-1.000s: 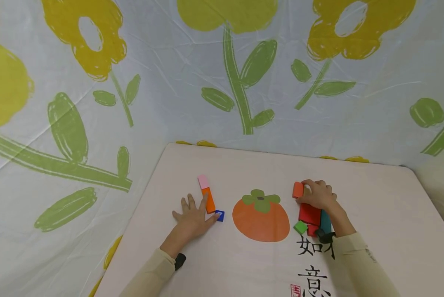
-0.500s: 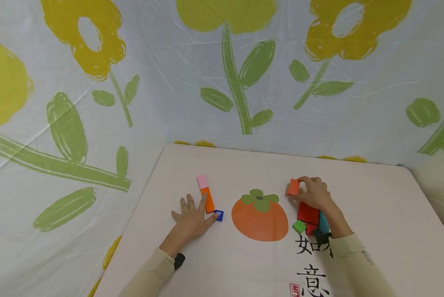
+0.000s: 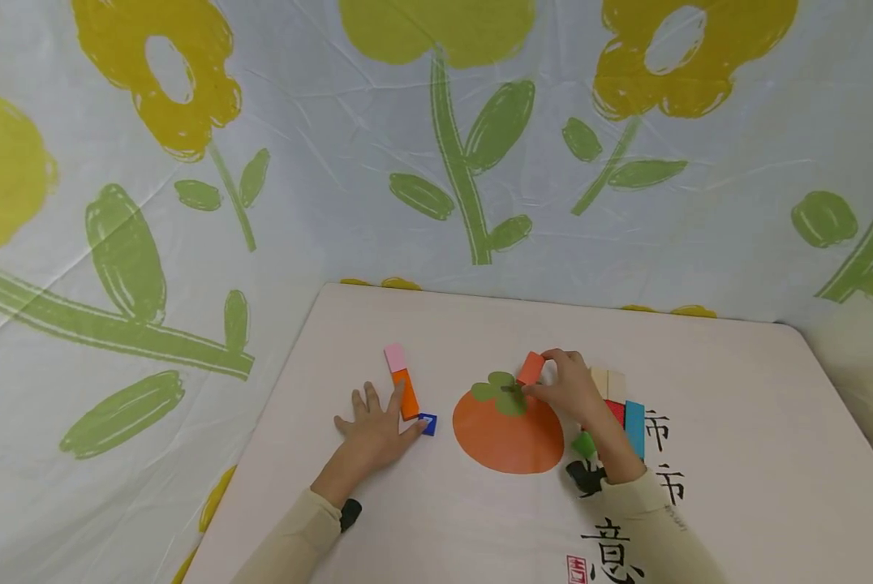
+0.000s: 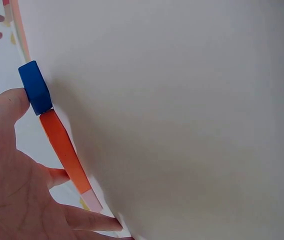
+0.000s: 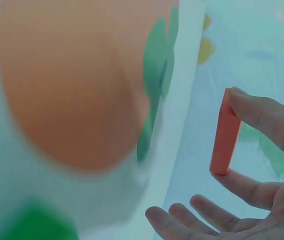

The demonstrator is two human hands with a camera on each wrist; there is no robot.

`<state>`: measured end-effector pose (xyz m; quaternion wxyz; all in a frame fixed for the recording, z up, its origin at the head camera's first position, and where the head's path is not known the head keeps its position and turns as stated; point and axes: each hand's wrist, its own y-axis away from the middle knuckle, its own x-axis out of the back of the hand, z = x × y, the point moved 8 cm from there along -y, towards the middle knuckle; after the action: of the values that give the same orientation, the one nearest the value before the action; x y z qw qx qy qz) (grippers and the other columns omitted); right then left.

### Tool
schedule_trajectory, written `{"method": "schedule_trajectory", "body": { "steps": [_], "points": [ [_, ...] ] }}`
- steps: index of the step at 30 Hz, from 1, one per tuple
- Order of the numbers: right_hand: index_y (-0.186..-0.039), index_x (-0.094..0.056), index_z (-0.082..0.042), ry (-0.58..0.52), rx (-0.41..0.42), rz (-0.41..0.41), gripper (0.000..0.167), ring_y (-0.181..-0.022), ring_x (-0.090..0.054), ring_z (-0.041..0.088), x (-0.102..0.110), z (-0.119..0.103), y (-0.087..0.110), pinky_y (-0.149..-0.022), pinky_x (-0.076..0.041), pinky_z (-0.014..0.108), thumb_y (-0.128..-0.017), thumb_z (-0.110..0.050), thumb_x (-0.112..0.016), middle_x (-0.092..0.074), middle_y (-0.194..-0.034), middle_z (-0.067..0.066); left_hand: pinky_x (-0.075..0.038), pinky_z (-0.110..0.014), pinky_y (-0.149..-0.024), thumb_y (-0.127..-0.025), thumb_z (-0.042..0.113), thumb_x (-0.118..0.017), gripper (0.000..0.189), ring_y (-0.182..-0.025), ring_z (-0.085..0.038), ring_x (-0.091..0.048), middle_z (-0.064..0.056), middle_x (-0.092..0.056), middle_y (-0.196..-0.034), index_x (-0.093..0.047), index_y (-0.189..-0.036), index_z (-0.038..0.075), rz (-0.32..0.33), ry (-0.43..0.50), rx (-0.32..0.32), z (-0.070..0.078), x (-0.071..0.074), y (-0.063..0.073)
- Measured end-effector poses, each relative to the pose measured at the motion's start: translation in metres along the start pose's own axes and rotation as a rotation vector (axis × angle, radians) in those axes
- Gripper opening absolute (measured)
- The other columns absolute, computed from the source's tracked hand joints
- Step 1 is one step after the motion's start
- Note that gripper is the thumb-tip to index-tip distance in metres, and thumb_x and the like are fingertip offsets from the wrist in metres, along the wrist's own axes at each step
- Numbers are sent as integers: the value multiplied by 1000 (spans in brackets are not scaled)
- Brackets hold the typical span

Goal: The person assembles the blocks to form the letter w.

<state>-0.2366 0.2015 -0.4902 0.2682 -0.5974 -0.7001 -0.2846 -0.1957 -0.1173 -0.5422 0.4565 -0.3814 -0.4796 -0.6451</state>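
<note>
My right hand (image 3: 574, 393) pinches a red-orange rectangular block (image 3: 531, 368) between thumb and forefinger, over the printed persimmon's leaves. In the right wrist view that block (image 5: 225, 135) is gripped by its two ends, off the tabletop, with the other fingers loosely extended. At the left, my left hand (image 3: 373, 438) lies with fingers spread. Its thumb touches a small dark-blue block (image 3: 427, 423) and its forefinger an orange block (image 3: 408, 397). A pink block (image 3: 395, 358) continues the row beyond the orange one. The left wrist view shows the blue block (image 4: 35, 89) against the orange block's end.
Right of the persimmon print (image 3: 508, 442) sits a cluster of blocks: tan ones (image 3: 608, 384), a red one (image 3: 616, 410), a blue one (image 3: 634, 430) and a green one (image 3: 585, 444). My right forearm partly covers it. A flowered cloth (image 3: 363, 203) hangs behind the table.
My right hand has carried the red-orange block leftward from the cluster to over the persimmon print, uncovering tan blocks. The left hand has stayed on its row.
</note>
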Motion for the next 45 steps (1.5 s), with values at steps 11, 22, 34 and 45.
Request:
{"method": "schedule_trajectory", "body": {
  "steps": [11,22,34,45],
  "points": [
    [-119,-57,-1,-76,8,-26,55,-116,-45,39,-52,-29,3,-88,-48,55,-81,-30,-84,-46,-130,25,-17,-87,-92,-93,70,-49,90,-141,-61,-12,-39,-14,-156,-20,-162,22,5,5,-6,1,1,0],
    [-118,-60,-3,159,50,-18,67,-117,-46,42,-87,-58,7,-89,-44,56,-75,-48,-86,-49,-132,23,-17,-86,-92,-92,71,-49,90,-142,-61,-11,-38,-13,-157,-20,-162,22,-4,-5,6,0,2,1],
    [-116,-59,-5,325,-5,-55,74,-132,-32,44,-110,-65,2,-97,-35,64,-73,-61,-82,-41,-141,25,-18,-87,-91,-92,70,-50,90,-140,-62,-13,-40,-15,-156,-20,-162,20,2,-4,-8,1,0,0],
    [-105,-56,-9,322,34,-38,65,-127,-36,46,-116,-68,2,-96,-33,67,-72,-57,-85,-45,-136,26,-17,-87,-91,-93,71,-48,90,-141,-62,-12,-39,-14,-156,-20,-162,20,-5,-15,-1,1,1,-2]
  ]
}}
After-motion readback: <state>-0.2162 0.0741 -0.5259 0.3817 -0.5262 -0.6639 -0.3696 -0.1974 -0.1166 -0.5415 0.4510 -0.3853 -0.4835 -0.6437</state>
